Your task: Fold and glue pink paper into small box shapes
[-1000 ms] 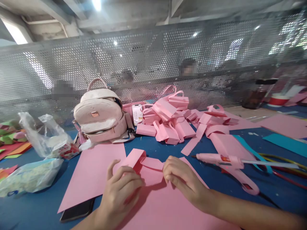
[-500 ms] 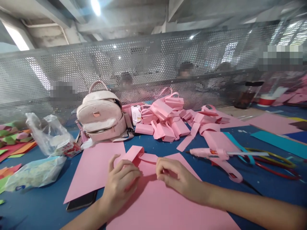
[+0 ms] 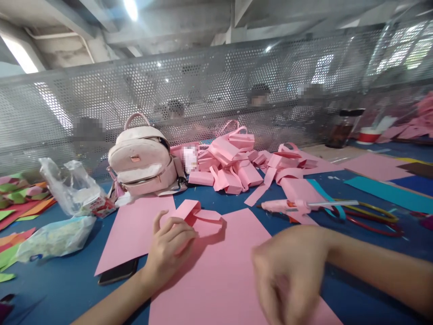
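Observation:
My left hand [image 3: 174,241], fingers curled, holds a folded pink paper piece [image 3: 189,208] by its near end. A loose flap of that piece sticks out to the right. Under both hands lies a large pink paper sheet [image 3: 216,271], with a second pink sheet [image 3: 130,225] to its left. My right hand [image 3: 291,275] hangs over the sheet's right side, close to the camera and blurred. Its fingers point down and partly bend in; whether anything is between them does not show. Beyond it rests a pink glue gun [image 3: 287,206], its handle hidden behind that hand.
A pale pink backpack [image 3: 140,155] stands behind the sheets, beside a heap of folded pink paper pieces [image 3: 233,167]. Plastic bags [image 3: 56,239] lie at left, and a dark phone [image 3: 118,271] pokes out under the left sheet. A perforated metal screen [image 3: 209,85] closes off the back.
My right hand has left the folded paper piece, moving right and toward me. My left hand keeps its hold. The view has shifted slightly.

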The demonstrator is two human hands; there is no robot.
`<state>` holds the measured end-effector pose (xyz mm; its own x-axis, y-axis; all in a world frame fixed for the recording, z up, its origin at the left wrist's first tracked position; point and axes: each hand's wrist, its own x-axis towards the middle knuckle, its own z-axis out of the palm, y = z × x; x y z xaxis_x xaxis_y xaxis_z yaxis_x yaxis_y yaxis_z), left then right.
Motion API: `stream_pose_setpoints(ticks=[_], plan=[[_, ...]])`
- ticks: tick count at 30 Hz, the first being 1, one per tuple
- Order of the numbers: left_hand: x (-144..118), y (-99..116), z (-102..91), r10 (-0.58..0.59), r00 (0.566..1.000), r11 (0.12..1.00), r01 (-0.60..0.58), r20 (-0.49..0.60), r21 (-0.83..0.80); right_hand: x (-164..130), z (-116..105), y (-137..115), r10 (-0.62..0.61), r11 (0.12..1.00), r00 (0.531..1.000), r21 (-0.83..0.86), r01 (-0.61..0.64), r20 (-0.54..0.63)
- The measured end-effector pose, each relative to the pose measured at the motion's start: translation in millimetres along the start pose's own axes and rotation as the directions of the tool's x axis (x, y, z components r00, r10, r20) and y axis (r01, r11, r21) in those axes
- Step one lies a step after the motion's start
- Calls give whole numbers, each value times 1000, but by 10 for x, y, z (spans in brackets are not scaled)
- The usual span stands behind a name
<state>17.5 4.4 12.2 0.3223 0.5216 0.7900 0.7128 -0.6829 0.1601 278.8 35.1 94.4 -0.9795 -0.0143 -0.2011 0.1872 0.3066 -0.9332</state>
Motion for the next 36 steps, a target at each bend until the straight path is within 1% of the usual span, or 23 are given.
stream_pose_setpoints(ticks=[1, 2, 3, 4, 5, 6, 7, 9, 11, 12, 14, 18, 20, 23, 28, 36], plan=[[1, 3, -3, 0, 1000, 1000, 0, 5, -2, 41, -27, 18, 22, 998, 998, -65, -26, -67], [2, 8, -5, 0, 1000, 1000, 0, 9, -5, 90, -48, 53, -13, 983, 968, -180, -33, -249], [1, 18, -5, 1, 1000, 1000, -1, 11, -8, 143, -61, 104, -96, 939, 885, -335, -71, -455], [-1, 32, -2, 2, 1000, 1000, -2, 11, -10, 195, -66, 169, -181, 871, 770, -464, -163, -612], [-7, 50, 3, 1, 1000, 1000, 0, 9, -12, 241, -62, 243, -265, 799, 683, -551, -239, -680], [-16, 71, 12, -4, 1000, 1000, 4, 9, -15, 278, -52, 321, -332, 739, 644, -614, -276, -689], [-29, 94, 22, -9, 1000, 1000, 9, 9, -23, 305, -35, 397, -389, 680, 631, -672, -295, -671], [-64, 137, 46, -12, 1000, 999, 12, 7, -49, 340, 8, 531, -467, 586, 647, -759, -285, -603], [-100, 165, 67, -3, 1000, 997, 3, 2, -75, 362, 52, 629, -523, 528, 654, -810, -254, -546], [-115, 172, 74, 4, 1000, 997, -4, 0, -83, 374, 70, 665, -545, 517, 647, -821, -241, -533], [-133, 174, 81, 10, 1000, 995, -10, 3, -95, 402, 91, 719, -583, 522, 617, -825, -216, -529], [-122, 160, 81, 7, 1000, 993, -5, 21, -118, 449, 90, 775, -653, 552, 526, -818, -161, -544], [-105, 156, 82, 11, 1000, 992, -8, 24, -123, 458, 82, 785, -666, 575, 494, -807, -138, -559], [-88, 155, 87, 16, 1000, 993, -13, 19, -121, 462, 77, 786, -659, 601, 484, -790, -122, -576], [-103, 146, 92, 24, 1000, 992, -22, 18, -122, 472, 82, 791, -690, 582, 458, -805, -110, -561], [-107, 140, 99, 27, 1000, 993, -25, 11, -119, 474, 94, 777, -713, 569, 432, -816, -103, -552]])
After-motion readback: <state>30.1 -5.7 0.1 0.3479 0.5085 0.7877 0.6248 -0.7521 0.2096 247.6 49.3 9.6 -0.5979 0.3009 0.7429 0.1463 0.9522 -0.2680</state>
